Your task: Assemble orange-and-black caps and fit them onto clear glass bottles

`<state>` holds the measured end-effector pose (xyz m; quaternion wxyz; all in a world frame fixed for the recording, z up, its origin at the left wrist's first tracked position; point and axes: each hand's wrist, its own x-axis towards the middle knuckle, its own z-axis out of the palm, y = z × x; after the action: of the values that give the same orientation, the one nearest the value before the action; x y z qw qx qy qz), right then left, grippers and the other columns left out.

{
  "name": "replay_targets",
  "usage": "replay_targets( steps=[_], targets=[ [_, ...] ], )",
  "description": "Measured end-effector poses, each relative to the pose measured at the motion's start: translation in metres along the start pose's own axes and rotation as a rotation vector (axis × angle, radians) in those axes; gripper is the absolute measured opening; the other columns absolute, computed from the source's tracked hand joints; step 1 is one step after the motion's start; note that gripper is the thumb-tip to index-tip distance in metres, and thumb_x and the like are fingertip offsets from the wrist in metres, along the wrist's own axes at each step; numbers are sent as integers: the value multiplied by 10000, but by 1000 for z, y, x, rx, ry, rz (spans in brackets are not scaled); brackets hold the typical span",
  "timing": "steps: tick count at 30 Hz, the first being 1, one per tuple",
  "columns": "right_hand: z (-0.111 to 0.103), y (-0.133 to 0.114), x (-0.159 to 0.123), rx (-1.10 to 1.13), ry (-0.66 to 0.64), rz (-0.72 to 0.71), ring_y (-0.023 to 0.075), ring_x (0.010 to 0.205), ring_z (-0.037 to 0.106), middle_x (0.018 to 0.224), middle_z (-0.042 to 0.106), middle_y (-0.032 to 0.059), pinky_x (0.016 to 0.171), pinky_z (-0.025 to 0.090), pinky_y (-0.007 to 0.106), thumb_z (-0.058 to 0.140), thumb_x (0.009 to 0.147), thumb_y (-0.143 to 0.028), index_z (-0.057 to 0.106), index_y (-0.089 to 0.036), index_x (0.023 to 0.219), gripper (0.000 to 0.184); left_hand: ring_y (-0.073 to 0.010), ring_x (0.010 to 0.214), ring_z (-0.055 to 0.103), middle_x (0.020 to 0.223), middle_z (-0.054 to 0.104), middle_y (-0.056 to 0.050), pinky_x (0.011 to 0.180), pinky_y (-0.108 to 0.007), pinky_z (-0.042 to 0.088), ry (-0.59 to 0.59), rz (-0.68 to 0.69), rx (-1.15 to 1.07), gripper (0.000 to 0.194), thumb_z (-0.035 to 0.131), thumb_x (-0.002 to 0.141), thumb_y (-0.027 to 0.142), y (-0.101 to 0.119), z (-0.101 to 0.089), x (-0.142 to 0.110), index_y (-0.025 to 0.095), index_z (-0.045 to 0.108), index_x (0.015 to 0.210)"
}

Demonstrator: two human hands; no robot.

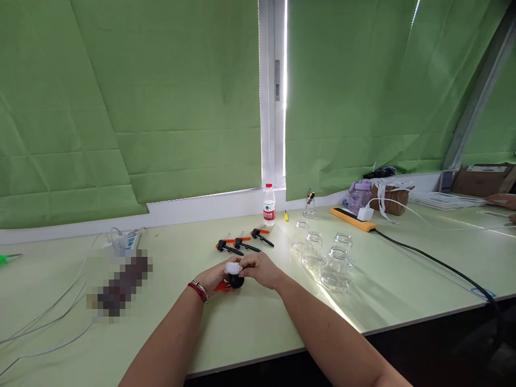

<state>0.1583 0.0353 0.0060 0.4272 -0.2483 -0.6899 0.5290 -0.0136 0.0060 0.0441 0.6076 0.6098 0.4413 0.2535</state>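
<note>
Both my hands meet over the pale green table (250, 328). My left hand (212, 278), with a red bracelet at the wrist, is closed around a black and orange spray pump head (233, 282). My right hand (260, 267) pinches a small white piece (233, 267) on top of that pump head. Three more black and orange pump heads (242, 243) lie on the table just beyond my hands. Several clear glass bottles (324, 252) stand to the right of my hands.
A water bottle with a red label (269, 205) stands by the window sill. An orange power strip (352, 218) with a black cable (435, 262) runs along the right. A white power strip (124, 239) and white cables lie left. Another person's hand (502, 201) shows at far right.
</note>
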Motion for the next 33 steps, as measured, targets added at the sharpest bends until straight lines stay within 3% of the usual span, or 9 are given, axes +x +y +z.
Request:
replay_targets(
  steps=[13,19,23,33],
  targets=[
    [0,6,-2,60,10,19,164,751,611,752,662,-4,762,477,329,780,569,-289,696,-185,737,215,-127,554,551,801,567,-25,412,-198,294,6,6,-37,473,540,714,446,-8,-5,3,198,512,1115],
    [2,3,-2,36,13,-17,116,675,545,728,607,-16,681,463,281,777,572,-234,659,-168,796,262,-142,556,561,790,581,-37,404,-199,305,0,20,-69,508,544,701,460,-12,-7,4,193,504,1132],
    [3,1,-3,-50,33,-10,99,622,489,670,558,-29,617,423,253,734,602,-187,629,-163,729,167,-135,554,557,798,577,-35,405,-198,306,-5,33,-66,508,555,691,465,-10,-5,2,190,512,1116],
    [6,3,-2,-77,45,-19,98,624,465,678,533,-33,605,399,243,673,614,-130,562,-172,722,160,-134,554,558,794,577,-35,396,-190,298,-9,32,-73,515,553,683,461,-11,-6,4,184,503,1115]
  ],
)
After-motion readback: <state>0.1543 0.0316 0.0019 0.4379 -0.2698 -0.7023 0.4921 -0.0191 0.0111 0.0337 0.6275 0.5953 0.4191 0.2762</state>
